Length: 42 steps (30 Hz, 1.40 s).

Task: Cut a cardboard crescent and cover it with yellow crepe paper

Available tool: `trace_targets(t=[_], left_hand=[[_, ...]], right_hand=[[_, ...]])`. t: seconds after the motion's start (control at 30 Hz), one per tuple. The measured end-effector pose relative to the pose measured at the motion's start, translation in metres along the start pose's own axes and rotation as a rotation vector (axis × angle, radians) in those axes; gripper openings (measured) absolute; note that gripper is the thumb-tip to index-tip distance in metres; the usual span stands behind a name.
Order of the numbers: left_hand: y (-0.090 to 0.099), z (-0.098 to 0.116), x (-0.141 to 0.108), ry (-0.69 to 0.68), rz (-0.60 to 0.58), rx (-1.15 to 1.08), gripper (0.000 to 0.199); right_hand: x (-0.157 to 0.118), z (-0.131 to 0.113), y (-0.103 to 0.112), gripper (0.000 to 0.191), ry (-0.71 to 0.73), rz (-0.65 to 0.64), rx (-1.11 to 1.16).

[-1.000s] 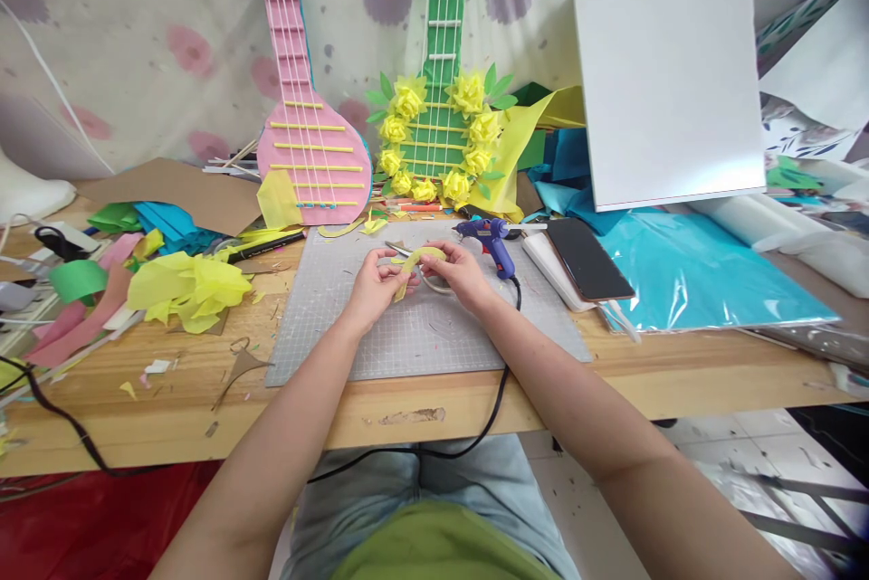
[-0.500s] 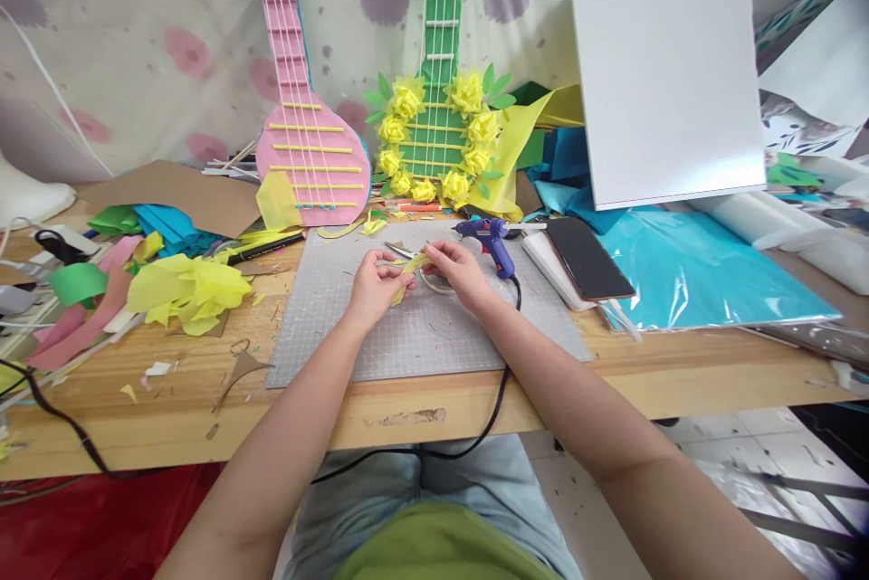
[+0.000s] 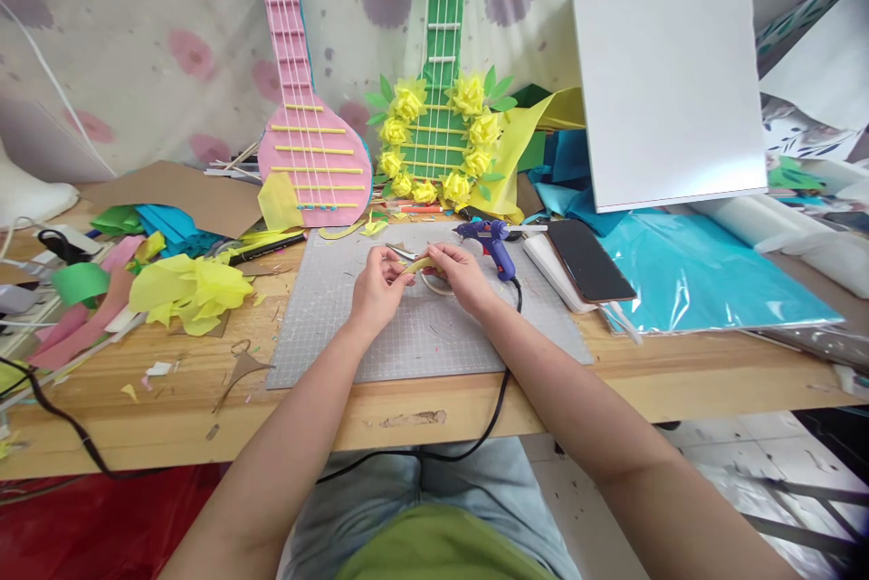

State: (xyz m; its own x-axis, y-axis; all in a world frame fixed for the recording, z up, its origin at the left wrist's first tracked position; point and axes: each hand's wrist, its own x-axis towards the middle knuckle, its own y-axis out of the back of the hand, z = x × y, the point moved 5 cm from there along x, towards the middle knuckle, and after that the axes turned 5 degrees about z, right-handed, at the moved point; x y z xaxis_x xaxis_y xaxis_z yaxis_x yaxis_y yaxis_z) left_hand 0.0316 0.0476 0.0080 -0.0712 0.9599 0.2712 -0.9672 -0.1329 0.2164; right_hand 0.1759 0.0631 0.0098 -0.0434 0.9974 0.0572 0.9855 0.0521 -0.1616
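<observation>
Between my two hands, above the grey cutting mat (image 3: 319, 327), a small strip of yellow paper (image 3: 417, 265) is pinched. My left hand (image 3: 377, 284) grips its left end with thumb and fingers. At the other end, my right hand (image 3: 462, 275) has its fingers closed on the paper. Scissors (image 3: 402, 251) lie on the mat just beyond my fingers, partly hidden by them. A roll of tape (image 3: 436, 287) sits under my right hand, mostly covered. The purple glue gun (image 3: 497, 247) rests to the right of that hand.
At the back stand a pink paper guitar (image 3: 312, 146) and a green paper guitar (image 3: 438, 137) with yellow flowers. Crumpled yellow paper (image 3: 190, 290) lies left. A black phone (image 3: 589, 259) and a blue plastic-wrapped pack (image 3: 706, 272) lie right. The black cord (image 3: 499, 399) hangs over the table edge.
The yellow strip has turned between my fingers and now looks narrower and folded or rolled, where its end hung below my left fingers before. My hands have barely shifted.
</observation>
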Motion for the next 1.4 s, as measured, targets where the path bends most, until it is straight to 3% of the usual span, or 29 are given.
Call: trace_targets(t=[0.13, 0.3, 0.4, 0.53, 0.67, 0.8, 0.87, 1.0, 1.13, 1.33, 1.4], left_hand=[[0.005, 0.000, 0.001, -0.019, 0.036, 0.023, 0.031], [0.002, -0.005, 0.003, 0.053, -0.029, -0.051, 0.037], [-0.001, -0.007, 0.002, 0.155, -0.071, -0.118, 0.047], [-0.001, -0.006, 0.000, 0.330, -0.094, -0.205, 0.046], [0.005, -0.005, 0.001, 0.369, -0.062, -0.229, 0.064], [0.008, -0.010, 0.003, 0.303, -0.054, -0.122, 0.083], [0.010, -0.013, 0.004, 0.304, -0.041, -0.075, 0.076], [0.016, -0.015, 0.006, 0.349, 0.057, -0.060, 0.041], [0.016, -0.014, 0.003, 0.452, 0.102, -0.188, 0.027], [-0.009, -0.004, -0.004, 0.650, -0.074, -0.658, 0.027], [-0.012, -0.005, -0.006, 0.706, -0.102, -0.689, 0.026]], right_hand=[[0.001, -0.002, 0.003, 0.034, 0.011, 0.028, -0.005], [0.002, -0.001, 0.003, 0.027, 0.046, 0.000, -0.114], [0.002, -0.002, 0.008, 0.027, 0.049, 0.054, -0.089], [0.001, -0.005, 0.011, 0.027, 0.052, 0.063, -0.076], [0.001, 0.000, 0.010, 0.030, 0.003, 0.029, -0.092], [0.002, 0.004, 0.013, 0.032, -0.022, 0.086, -0.055], [0.002, 0.002, 0.015, 0.031, -0.010, 0.132, -0.024], [0.000, -0.002, 0.015, 0.027, 0.055, 0.165, 0.031], [0.001, 0.000, 0.011, 0.023, 0.126, 0.150, -0.002], [-0.002, -0.006, 0.000, 0.019, 0.373, 0.064, -0.323], [-0.005, -0.010, -0.004, 0.021, 0.449, 0.010, -0.390]])
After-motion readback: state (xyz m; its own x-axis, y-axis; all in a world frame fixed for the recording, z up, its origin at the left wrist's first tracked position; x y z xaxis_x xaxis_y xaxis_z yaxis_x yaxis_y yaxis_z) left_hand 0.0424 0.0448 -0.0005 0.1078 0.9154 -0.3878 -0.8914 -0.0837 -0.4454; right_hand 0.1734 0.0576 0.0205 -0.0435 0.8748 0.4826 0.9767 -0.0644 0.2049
